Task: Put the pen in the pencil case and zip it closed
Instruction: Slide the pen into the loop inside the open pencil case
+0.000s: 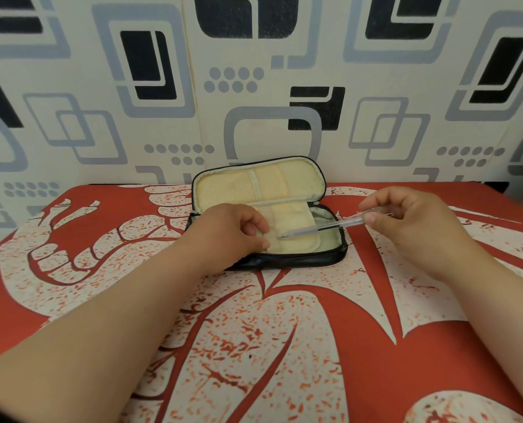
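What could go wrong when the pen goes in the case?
1. The right hand pinches the pen only at its far end, so it might slip.
2. Its tip is at the cream flap that the left hand holds and could leave ink.
3. The pen's back overhangs the case's right edge; zipping now might jam.

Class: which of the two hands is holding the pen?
The right hand, pinching the clear pen near its back end; the left hand only grips the cream inner flap of the open pencil case.
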{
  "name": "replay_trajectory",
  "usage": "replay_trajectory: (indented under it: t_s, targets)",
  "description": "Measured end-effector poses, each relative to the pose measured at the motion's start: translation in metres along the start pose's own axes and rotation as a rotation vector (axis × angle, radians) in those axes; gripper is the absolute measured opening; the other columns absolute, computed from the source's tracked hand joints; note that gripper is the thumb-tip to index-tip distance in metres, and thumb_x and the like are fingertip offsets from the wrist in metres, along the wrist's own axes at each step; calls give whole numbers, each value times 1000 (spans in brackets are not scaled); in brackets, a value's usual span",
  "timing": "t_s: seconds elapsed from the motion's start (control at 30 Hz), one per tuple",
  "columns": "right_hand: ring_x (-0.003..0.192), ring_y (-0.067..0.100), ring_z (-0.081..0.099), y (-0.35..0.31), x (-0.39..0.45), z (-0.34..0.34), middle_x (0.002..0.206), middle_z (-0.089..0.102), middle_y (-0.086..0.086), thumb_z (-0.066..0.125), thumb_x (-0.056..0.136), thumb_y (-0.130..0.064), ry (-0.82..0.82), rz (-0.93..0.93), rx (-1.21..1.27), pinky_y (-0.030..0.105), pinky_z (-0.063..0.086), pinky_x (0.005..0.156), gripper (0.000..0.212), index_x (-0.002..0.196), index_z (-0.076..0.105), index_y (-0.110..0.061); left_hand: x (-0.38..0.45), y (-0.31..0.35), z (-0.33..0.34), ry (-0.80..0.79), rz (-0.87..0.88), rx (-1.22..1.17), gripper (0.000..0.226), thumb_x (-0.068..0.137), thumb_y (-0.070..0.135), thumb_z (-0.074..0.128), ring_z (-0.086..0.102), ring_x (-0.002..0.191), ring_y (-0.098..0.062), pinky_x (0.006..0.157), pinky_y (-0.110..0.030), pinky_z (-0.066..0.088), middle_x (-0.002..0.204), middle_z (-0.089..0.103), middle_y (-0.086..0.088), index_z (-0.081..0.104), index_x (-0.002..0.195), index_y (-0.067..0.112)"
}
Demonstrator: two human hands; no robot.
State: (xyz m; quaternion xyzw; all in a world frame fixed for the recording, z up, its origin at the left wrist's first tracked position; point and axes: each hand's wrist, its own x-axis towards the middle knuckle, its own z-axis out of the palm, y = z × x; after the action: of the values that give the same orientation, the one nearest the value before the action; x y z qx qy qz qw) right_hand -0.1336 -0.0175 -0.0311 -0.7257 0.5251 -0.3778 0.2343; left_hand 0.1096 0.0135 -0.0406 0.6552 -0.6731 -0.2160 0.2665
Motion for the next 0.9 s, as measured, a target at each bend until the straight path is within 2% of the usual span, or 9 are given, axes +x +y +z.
replay_trajectory:
  t_s: [0.1, 0.23, 0.4, 0.53, 0.6, 0.7, 0.9]
  targets:
    - [76, 4, 57, -2, 0, -4, 80, 63, -11, 64, 81, -20, -3, -31, -27, 18, 37, 62, 17, 75, 62, -36, -1, 1, -1, -16, -17, -8, 22, 67, 37, 75, 54, 70, -1, 56, -15, 37, 80, 59, 13, 65, 87, 35]
    - [75, 2, 55, -3, 0, -1, 78, 62, -13, 64, 81, -19, -16, -58, -42, 17, 36, 63, 20, 74, 61, -37, -1, 3, -1, -25, -15, 30, 24, 66, 36, 77, 52, 70, -1, 56, -16, 36, 79, 57, 14, 65, 87, 35]
    - [82, 11, 58, 3, 0, 4, 86, 64, -7, 62, 82, -19, -28, 43, 52, 21, 39, 65, 17, 75, 63, -34, 1, 4, 1, -21, -23, 38, 14, 70, 28, 75, 52, 65, -1, 48, -6, 39, 74, 57, 14, 67, 82, 32]
    - [86, 9, 57, 5, 1, 4, 89, 65, -8, 62, 82, -19, -47, 60, 58, 20, 38, 66, 17, 74, 63, -34, 1, 6, 2, 2, -58, 7, 9, 72, 24, 74, 52, 59, -1, 43, 0, 35, 67, 60, 14, 67, 71, 29]
    - [85, 10, 58, 5, 2, 4, 89, 65, -7, 62, 82, -19, -42, 55, 55, 21, 39, 65, 17, 74, 63, -33, 1, 7, 3, 12, -70, 16, 9, 73, 24, 73, 53, 60, -2, 42, -3, 37, 67, 61, 13, 67, 69, 29]
    - [82, 13, 59, 6, 2, 3, 87, 65, -5, 63, 82, -19, -33, 50, 52, 21, 39, 64, 15, 75, 64, -32, 2, 7, 3, 27, -87, 34, 10, 75, 23, 71, 55, 63, -5, 50, -14, 41, 73, 65, 9, 67, 69, 30]
    - [77, 4, 56, 2, 1, -1, 81, 63, -10, 64, 81, -19, -2, 4, -3, 17, 36, 61, 16, 75, 63, -34, 7, 9, 5, 40, -99, 91, 4, 79, 19, 66, 51, 59, -5, 51, -15, 38, 68, 59, 9, 69, 78, 22]
